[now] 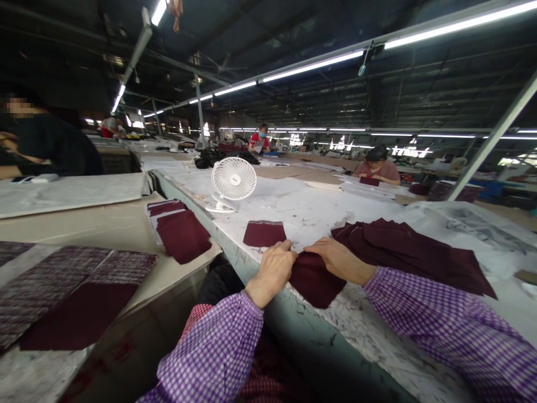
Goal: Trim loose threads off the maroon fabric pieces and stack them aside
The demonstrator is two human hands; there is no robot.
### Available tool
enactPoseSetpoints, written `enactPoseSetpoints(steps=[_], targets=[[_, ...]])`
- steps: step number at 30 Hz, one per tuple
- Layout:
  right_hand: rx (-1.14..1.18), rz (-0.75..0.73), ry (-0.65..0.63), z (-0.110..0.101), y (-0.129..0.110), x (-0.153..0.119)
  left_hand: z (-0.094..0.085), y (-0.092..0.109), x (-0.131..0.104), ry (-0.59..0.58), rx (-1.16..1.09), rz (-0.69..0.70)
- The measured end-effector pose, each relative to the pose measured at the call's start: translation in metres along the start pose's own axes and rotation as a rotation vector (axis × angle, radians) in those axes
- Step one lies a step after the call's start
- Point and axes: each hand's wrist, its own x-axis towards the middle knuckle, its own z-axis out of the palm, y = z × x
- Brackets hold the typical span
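A maroon fabric piece [318, 282] lies at the near edge of the white table, its front hanging slightly over. My left hand [273, 266] pinches its far left corner with closed fingers. Along the same far edge, my right hand [342, 260] grips the cloth between thumb and fingers; the exact fingertip contact is partly hidden. Just beyond my left hand, a smaller maroon piece [263, 233] lies flat, with a pale strip along its top. To the right of my right hand spreads a loose pile of maroon pieces [411, 252].
A white clip fan [234, 179] stands on the table beyond my hands. On the lower left surface are maroon stacks [182, 235] and striped fabric pieces [71, 285]. Clear plastic sheeting [474, 224] lies at right. A gap separates the two tables. Several co-workers sit or stand farther off.
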Motion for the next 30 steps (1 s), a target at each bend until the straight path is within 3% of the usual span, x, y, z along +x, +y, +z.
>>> enactPoseSetpoints(steps=[9, 18, 22, 25, 30], targets=[[0.001, 0.0, -0.043, 0.004, -0.002, 0.0, -0.001, -0.002, -0.002, 0.016, -0.003, 0.007], [-0.2, -0.015, -0.151, -0.007, -0.017, 0.0, 0.01, -0.015, -0.003, 0.129, -0.219, -0.11], [-0.224, -0.035, -0.159, -0.011, -0.025, 0.003, 0.013, -0.023, -0.003, 0.191, -0.298, -0.06], [-0.244, -0.02, -0.19, -0.014, -0.029, 0.005, 0.01, -0.032, -0.006, 0.203, -0.464, -0.011], [-0.233, 0.014, -0.17, -0.012, -0.036, 0.004, 0.002, -0.039, -0.017, 0.247, -0.59, -0.077]])
